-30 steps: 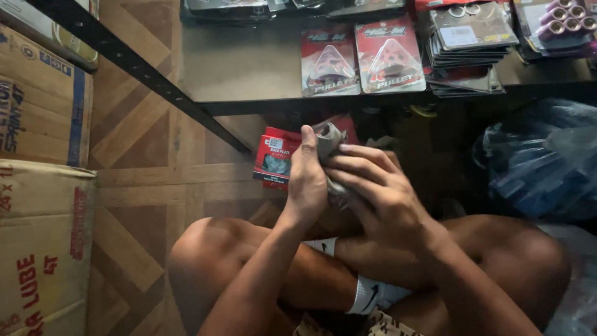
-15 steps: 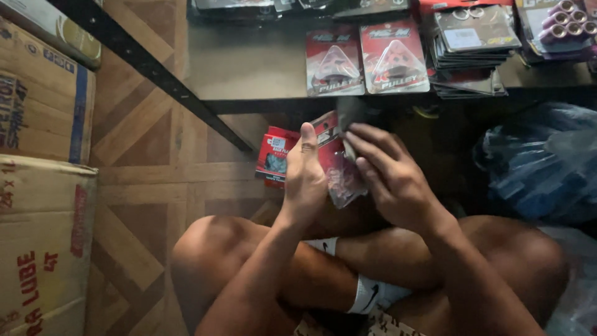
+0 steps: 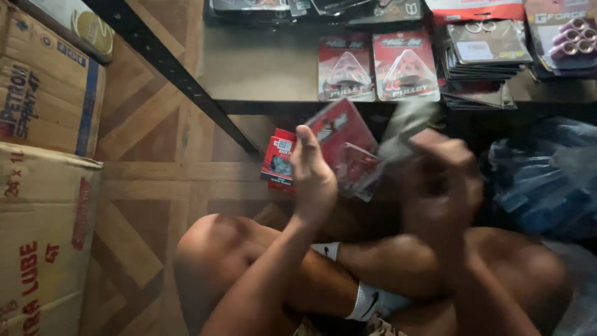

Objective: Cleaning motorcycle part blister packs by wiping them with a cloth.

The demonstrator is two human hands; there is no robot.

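My left hand (image 3: 313,177) holds a red blister pack (image 3: 345,146) upright in front of me, thumb on its left edge. My right hand (image 3: 443,180) is blurred with motion just right of the pack, closed on a grey cloth (image 3: 404,127) that sticks up above the fingers. I sit cross-legged on the floor, knees below both hands. A second small red pack (image 3: 278,162) lies on the floor behind my left hand.
A low shelf (image 3: 261,68) ahead carries two red blister packs (image 3: 378,67) and stacks of packaged parts (image 3: 482,59). Cardboard boxes (image 3: 43,186) stand at the left. A black metal bar (image 3: 168,68) runs diagonally. A blue plastic bag (image 3: 541,180) sits at the right.
My right hand has pulled away to the right with the cloth, uncovering the red pack, which my left hand still holds up.
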